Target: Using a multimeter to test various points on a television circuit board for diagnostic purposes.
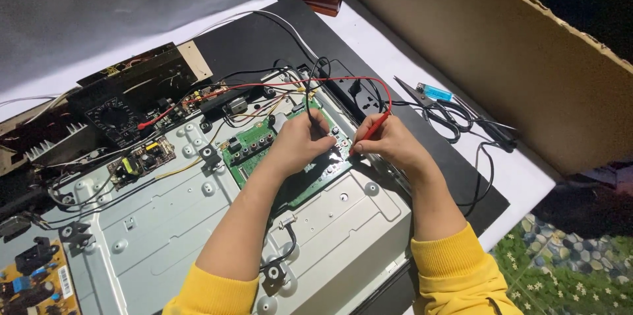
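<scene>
Right now both hands meet over the green circuit board [264, 150], which sits screwed to the grey metal back panel [198, 222] of an opened flat screen. The right hand [389, 143] pinches a red probe [372, 129] between thumb and fingers, closed around it like a pen. The probe's long axis slants from upper right down to lower left, its tip pointing at the board's right end, just beside the fingertips of the other hand. The left hand [300, 143] lies curled on the same part of the board with a black lead [310, 91] rising from it; its fingers look closed, though whether they grip a second probe is hidden beneath the hand. The right hand is the nearer one to the red tip's contact spot.

Counted: two hands, one red probe, one red lead [303, 82] and one black lead looping back toward a black meter [115, 117] at the upper left. One green board lies under the hands, one smaller board [142, 160] sits left of it, and one yellow board [39, 282] shows at the lower left corner. A brown cardboard sheet [501, 58] stands at the right.
</scene>
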